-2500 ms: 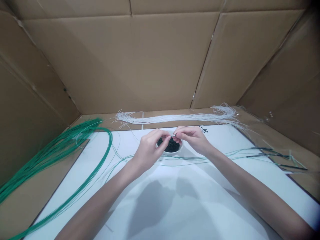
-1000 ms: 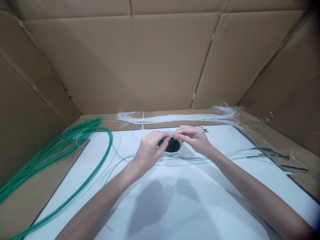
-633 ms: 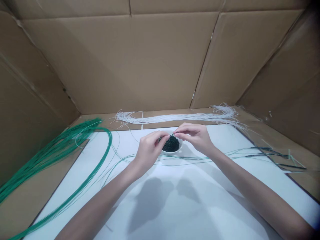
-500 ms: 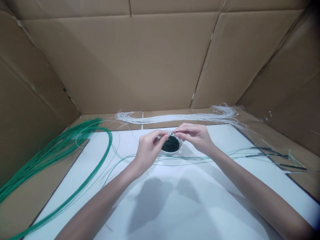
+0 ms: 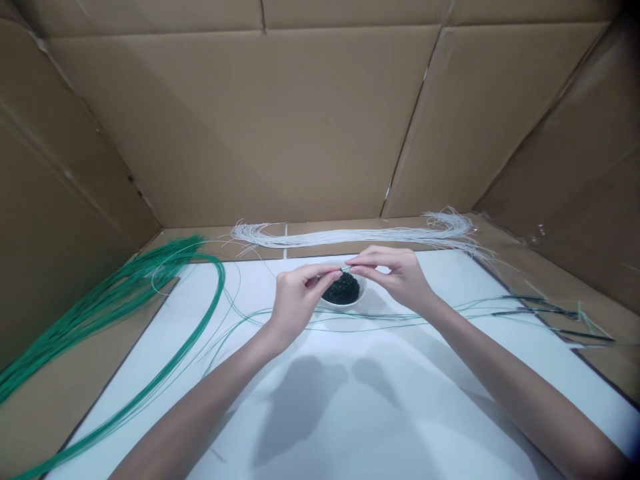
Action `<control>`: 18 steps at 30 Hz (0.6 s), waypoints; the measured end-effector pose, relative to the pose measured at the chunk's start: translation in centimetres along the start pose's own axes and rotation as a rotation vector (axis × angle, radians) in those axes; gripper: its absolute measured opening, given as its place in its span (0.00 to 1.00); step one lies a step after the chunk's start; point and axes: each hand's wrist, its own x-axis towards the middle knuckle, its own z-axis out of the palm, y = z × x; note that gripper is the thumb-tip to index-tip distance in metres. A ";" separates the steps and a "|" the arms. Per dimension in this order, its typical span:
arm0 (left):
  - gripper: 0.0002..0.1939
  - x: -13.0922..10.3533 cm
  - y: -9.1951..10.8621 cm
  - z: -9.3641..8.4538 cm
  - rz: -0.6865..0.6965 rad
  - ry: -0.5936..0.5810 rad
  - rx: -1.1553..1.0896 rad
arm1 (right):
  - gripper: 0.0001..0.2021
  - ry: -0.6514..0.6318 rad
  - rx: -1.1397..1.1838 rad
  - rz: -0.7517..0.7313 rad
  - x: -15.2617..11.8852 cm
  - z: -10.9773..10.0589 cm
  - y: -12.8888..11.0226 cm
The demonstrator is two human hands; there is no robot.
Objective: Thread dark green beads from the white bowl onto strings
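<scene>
My left hand [image 5: 300, 297] pinches one end of something thin and small above a white bowl. My right hand [image 5: 393, 273] pinches from the other side, its fingertips a short gap from the left ones. A short stretch of thin, pale green strand [image 5: 347, 268] shows between the two pinches. Below them the bowl [image 5: 364, 293] holds a heap of small dark green pieces [image 5: 342, 289]. Several thin green strands [image 5: 390, 317] run across the white board just in front of the bowl.
A bundle of white strands [image 5: 350, 237] lies along the back. Thick green strands [image 5: 100, 313] spread at the left and curve over the white board [image 5: 200, 440]. Dark-covered strand ends [image 5: 585, 334] rest at the right. Cardboard walls [image 5: 320, 120] rise at the back and sides.
My fingertips have drawn slightly apart, and more of the thin strand shows between them. The bowl and the strand bundles stay where they were.
</scene>
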 end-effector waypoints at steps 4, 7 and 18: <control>0.11 0.0 0.5 -0.2 -0.020 0.029 -0.015 | 0.08 -0.037 0.064 0.041 0.1 -0.4 -0.1; 0.11 -0.1 0.9 -0.3 -0.011 0.006 -0.031 | 0.06 0.001 0.079 0.036 0.1 -0.4 -0.3; 0.09 -0.2 1.4 -0.3 -0.002 -0.012 -0.072 | 0.03 0.078 0.088 -0.007 0.0 -0.3 -0.4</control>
